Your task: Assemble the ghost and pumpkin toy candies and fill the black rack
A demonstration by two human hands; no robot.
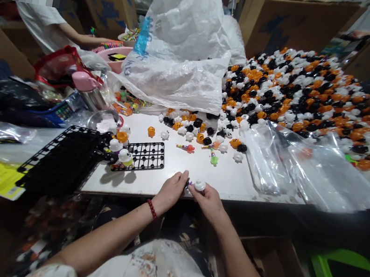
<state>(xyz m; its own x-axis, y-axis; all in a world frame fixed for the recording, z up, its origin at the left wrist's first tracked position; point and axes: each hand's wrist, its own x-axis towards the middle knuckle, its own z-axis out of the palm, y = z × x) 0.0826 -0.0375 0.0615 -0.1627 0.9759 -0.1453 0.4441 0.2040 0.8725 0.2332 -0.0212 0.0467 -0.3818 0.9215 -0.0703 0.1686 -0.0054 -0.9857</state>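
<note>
My left hand (172, 188), with a red bead bracelet at the wrist, is closed on a small dark piece (187, 184) at the table's front edge. Close beside it, my right hand (209, 201) pinches a small white plastic head (200, 186). The two parts are very near each other, and my fingers hide whether they join. Beyond my hands lie a short patterned stick with a red top (186, 148) and another with a green top (214, 158). To the left, several finished-looking figures with white and orange heads (121, 137) stand in a black grid tray (146, 155).
A large heap of orange, black and white plastic heads (295, 91) covers the back right. Clear plastic bags (294, 161) lie at right. A big white sack (187, 39) stands behind. Stacked black trays (64, 156) overhang the left edge. Another person (44, 25) works at far left.
</note>
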